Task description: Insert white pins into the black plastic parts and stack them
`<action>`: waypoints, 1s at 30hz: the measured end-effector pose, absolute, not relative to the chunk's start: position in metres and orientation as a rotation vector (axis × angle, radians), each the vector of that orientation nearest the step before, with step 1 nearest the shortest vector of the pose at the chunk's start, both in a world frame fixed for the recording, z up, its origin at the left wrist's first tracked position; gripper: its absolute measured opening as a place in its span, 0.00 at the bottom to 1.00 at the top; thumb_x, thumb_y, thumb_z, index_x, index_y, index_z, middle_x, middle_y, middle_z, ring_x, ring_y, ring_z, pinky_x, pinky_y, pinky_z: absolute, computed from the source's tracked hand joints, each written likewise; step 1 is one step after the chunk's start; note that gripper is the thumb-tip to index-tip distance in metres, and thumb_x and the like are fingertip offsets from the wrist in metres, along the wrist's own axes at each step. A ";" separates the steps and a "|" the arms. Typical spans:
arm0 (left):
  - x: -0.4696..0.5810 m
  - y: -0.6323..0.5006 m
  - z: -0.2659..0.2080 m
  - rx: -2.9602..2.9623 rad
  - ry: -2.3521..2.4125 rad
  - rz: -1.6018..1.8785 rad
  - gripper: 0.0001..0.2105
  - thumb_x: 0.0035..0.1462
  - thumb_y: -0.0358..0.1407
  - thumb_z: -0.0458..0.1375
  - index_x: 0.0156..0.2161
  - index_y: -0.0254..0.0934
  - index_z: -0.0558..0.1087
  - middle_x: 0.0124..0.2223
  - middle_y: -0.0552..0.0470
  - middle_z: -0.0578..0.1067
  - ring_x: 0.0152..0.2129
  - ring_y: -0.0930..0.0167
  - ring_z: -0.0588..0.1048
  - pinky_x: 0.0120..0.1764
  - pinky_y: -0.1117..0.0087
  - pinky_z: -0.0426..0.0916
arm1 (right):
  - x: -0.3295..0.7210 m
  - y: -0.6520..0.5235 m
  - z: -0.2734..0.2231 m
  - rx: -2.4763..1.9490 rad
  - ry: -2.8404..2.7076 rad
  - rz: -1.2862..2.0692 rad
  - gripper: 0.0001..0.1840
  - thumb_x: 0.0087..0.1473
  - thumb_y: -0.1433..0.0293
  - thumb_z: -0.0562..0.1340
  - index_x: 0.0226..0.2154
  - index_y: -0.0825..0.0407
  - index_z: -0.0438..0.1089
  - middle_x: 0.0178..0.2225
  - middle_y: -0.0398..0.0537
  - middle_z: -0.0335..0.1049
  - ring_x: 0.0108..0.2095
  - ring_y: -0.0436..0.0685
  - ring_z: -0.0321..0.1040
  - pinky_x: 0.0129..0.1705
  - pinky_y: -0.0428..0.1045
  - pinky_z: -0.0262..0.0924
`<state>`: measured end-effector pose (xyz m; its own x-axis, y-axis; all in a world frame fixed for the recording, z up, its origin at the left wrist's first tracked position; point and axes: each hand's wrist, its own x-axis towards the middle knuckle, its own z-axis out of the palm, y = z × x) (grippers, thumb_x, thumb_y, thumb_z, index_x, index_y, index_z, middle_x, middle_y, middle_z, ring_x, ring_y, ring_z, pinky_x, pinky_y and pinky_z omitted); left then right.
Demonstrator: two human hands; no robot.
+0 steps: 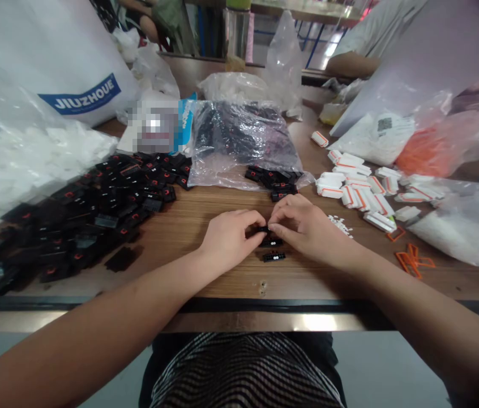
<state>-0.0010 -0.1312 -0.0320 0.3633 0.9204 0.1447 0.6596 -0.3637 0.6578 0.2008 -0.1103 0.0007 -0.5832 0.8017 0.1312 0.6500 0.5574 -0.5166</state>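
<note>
My left hand is closed, its thumb and forefinger pinching a small black connector housing just above the table. My right hand meets it from the other side, thumb and fingertips pressed together at the housing's end; whatever is between those fingertips is too small to make out. Beneath the hands lies a second black connector housing, partly covered. Nearer the table edge lies another black connector housing with white spots on its face. A scatter of tiny white pieces lies beside my right wrist.
Black housings with red marks form a large pile on the left. A clear bag of dark parts lies ahead. White parts with orange strips and orange frames are to the right. Beyond, a person's arm shows.
</note>
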 end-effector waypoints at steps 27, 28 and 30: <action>-0.001 -0.131 -0.030 2.094 1.376 0.694 0.04 0.55 0.34 0.64 0.38 0.41 0.77 0.31 0.56 0.77 0.28 0.70 0.73 0.35 0.68 0.66 | 0.198 -0.120 0.015 -1.019 -2.686 0.229 0.12 0.61 0.68 0.58 0.32 0.49 0.78 0.36 0.49 0.77 0.40 0.59 0.67 0.44 0.57 0.56; -0.001 -0.131 -0.031 2.094 1.372 0.700 0.04 0.55 0.34 0.64 0.38 0.42 0.77 0.31 0.56 0.77 0.29 0.70 0.73 0.35 0.68 0.66 | 0.204 -0.114 0.016 -1.047 -2.623 0.286 0.12 0.61 0.67 0.58 0.32 0.48 0.78 0.36 0.48 0.78 0.40 0.59 0.68 0.44 0.56 0.57; -0.001 -0.131 -0.033 2.100 1.366 0.708 0.04 0.56 0.34 0.64 0.37 0.42 0.77 0.30 0.56 0.76 0.28 0.70 0.72 0.35 0.68 0.65 | 0.219 -0.099 0.015 -1.175 -2.471 0.326 0.13 0.60 0.67 0.58 0.33 0.48 0.79 0.36 0.47 0.78 0.38 0.57 0.71 0.43 0.54 0.60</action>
<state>-0.0012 -0.1308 -0.0330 0.3507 0.9262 0.1382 0.6474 -0.3464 0.6789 0.2194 -0.0987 0.0153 -0.5761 0.7812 0.2407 0.6921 0.6228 -0.3648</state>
